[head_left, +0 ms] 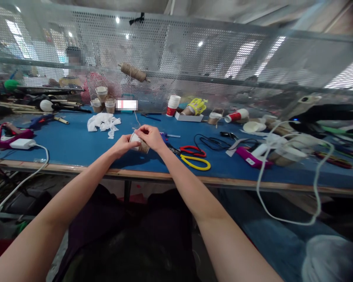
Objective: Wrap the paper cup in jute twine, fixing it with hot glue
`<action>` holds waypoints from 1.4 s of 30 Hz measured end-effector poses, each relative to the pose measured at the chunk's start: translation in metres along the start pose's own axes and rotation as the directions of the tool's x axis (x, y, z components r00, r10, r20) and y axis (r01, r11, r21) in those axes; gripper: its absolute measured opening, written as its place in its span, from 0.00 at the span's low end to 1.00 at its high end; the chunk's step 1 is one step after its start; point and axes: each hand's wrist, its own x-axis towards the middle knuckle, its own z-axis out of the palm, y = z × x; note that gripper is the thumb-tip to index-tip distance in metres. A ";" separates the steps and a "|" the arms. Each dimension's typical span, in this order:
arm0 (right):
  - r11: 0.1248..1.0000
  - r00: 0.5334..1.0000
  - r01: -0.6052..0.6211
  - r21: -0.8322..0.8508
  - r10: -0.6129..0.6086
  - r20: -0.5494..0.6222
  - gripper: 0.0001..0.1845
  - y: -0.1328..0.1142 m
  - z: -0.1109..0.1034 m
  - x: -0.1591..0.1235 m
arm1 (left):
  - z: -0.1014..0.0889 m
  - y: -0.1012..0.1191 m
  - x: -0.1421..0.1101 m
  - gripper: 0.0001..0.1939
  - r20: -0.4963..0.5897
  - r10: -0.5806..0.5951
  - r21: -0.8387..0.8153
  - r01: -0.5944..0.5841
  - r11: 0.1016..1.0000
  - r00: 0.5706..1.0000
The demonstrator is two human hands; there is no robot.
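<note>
In the head view, a heap of white scraps (104,122) lies on the blue table (67,137) beyond the left hand (126,144). Right of the right hand (151,137) lie the red handles (193,150) and yellow handles (195,162) of tools; the hand partly hides a blue tool (164,136). Stacked paper cups (173,105) stand farther back. Both hands' grip is narrow, holding a twine-wrapped cup (144,147) above the table's near part. It is tipped sideways, white mouth leftward, its long axis slanting down to the right.
</note>
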 end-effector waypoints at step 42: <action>0.895 0.895 -0.446 -0.022 0.446 0.028 0.07 0.000 -0.070 -0.024 | -0.006 -0.007 0.001 0.17 -0.036 0.114 0.245 -0.102 0.964 0.993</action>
